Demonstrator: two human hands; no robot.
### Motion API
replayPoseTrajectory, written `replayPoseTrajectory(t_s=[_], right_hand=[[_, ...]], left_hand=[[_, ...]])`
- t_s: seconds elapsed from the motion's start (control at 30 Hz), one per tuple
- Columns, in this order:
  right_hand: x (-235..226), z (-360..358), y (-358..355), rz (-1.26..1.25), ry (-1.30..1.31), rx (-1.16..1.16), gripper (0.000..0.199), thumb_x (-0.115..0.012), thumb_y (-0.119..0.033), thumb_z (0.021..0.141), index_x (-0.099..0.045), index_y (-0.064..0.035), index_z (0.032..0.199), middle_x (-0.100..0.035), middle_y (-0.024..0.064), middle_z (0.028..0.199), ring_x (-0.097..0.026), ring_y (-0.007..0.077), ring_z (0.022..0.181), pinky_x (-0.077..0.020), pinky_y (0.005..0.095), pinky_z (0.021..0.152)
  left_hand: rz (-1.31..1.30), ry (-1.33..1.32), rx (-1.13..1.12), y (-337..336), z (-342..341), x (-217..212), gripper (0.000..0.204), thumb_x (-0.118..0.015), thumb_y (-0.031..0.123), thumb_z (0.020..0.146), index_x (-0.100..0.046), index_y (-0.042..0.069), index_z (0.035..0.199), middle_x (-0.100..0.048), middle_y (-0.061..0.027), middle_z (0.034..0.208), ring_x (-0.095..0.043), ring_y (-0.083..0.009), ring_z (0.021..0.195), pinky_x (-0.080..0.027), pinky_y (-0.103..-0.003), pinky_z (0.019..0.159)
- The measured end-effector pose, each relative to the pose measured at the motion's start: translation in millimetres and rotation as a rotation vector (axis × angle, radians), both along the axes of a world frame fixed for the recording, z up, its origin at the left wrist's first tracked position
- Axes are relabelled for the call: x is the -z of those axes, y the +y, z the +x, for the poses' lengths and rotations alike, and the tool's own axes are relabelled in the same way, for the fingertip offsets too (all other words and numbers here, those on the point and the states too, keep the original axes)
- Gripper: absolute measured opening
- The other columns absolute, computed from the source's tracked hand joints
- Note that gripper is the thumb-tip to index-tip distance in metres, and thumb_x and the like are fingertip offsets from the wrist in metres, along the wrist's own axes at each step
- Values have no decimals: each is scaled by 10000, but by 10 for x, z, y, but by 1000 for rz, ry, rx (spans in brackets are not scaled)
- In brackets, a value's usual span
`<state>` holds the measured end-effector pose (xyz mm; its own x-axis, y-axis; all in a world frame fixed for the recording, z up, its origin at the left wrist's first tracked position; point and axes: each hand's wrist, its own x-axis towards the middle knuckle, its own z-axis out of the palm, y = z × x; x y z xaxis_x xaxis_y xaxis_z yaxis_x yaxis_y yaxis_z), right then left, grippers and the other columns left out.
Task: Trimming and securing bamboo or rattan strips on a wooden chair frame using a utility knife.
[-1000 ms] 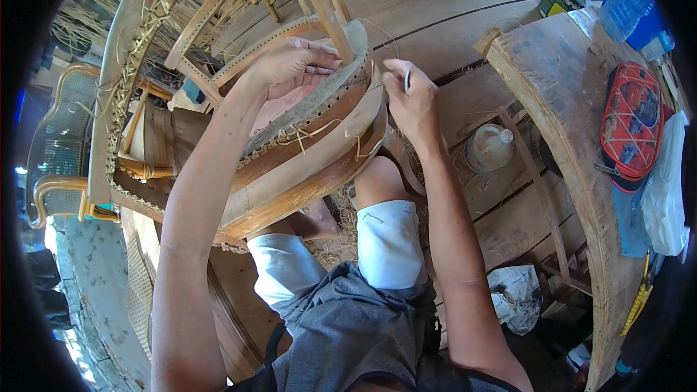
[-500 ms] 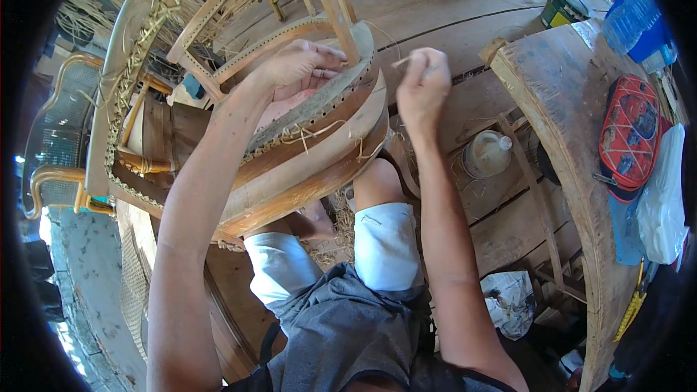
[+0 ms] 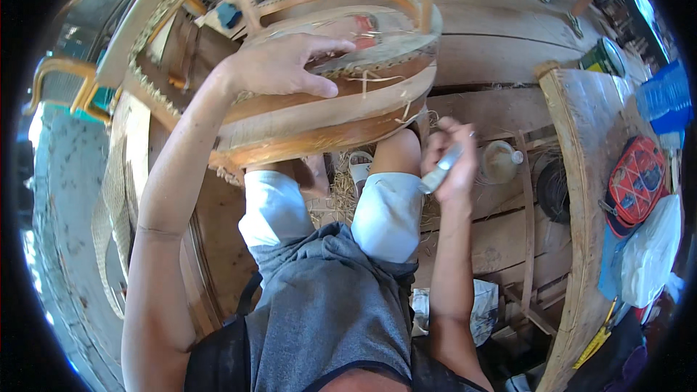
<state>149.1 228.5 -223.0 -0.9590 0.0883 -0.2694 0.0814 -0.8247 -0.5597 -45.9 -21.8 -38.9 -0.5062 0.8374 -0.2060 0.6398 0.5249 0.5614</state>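
A wooden chair frame [image 3: 327, 123] lies across my knees, its curved rim drilled with small holes. Pale cane strands [image 3: 374, 80] poke out of the rim and cross in loose loops. My left hand [image 3: 279, 69] spreads over the near rim, thumb and fingers apart, holding nothing; whether it touches the wood I cannot tell. To the right of the frame, beside my knee, my right hand [image 3: 457, 160] is closed around a short silvery flat-bladed tool [image 3: 441, 168]. Motion blur hides the tool's exact kind. A red object [image 3: 365, 29] shows inside the frame.
A wooden bench [image 3: 577, 196] on the right bears a red bag [image 3: 633, 185], a white plastic bag [image 3: 650, 254] and a blue water container [image 3: 664, 101]. A clear jug [image 3: 501, 162] stands on the plank floor. Another person's legs [image 3: 577, 3] show at the far right.
My right hand has come down toward my knee and now holds the silvery tool; earlier it pinched a thin strand. My left hand has opened. The view has shifted.
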Motion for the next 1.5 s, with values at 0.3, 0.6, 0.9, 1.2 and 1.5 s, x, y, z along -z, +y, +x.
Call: replayPoseTrajectory(t_s=[0.3,0.6,0.9,1.2,1.5], right_hand=[[-231,54,-1084,806,-33,-380,501,-440,-481,1024,-525,-16,855,-483,17,587,-422,127,442,-356,288,440],[-1015,-507,-850,1941,-20,190,361,-666,-323,912,-494,-60,1089,-662,187,901,-657,429,830,-512,525,730],[-984,-706,-898,1887,322,439,315,-725,-230,858,-597,-114,1121,-653,117,1007,-678,316,820,-548,440,687],[-775,-853,-835,1994,498,581,67,-647,-87,905,-638,-40,951,-648,81,862,-665,251,759,-550,355,658],[-1067,-323,-507,1623,-72,455,283,-570,-232,999,-577,16,1136,-657,118,892,-635,196,754,-521,332,725]], left_hand=[[357,744,-93,-122,524,587,445,-746,145,803,-654,66,1231,-611,-129,1301,-561,-333,1222,-453,-419,1039],[426,802,27,-216,803,607,295,-729,66,718,-712,80,1013,-635,-62,952,-594,-234,962,-492,-369,856],[427,-167,-289,116,-383,453,242,-590,171,895,-697,59,1081,-665,-51,890,-608,-126,780,-472,-269,637],[243,-919,-130,237,-772,622,254,-677,171,901,-696,8,1095,-677,1,898,-621,-55,781,-514,-206,671],[159,-871,-79,268,-826,688,298,-708,180,888,-673,2,1124,-681,-15,936,-637,-61,756,-520,-223,616]])
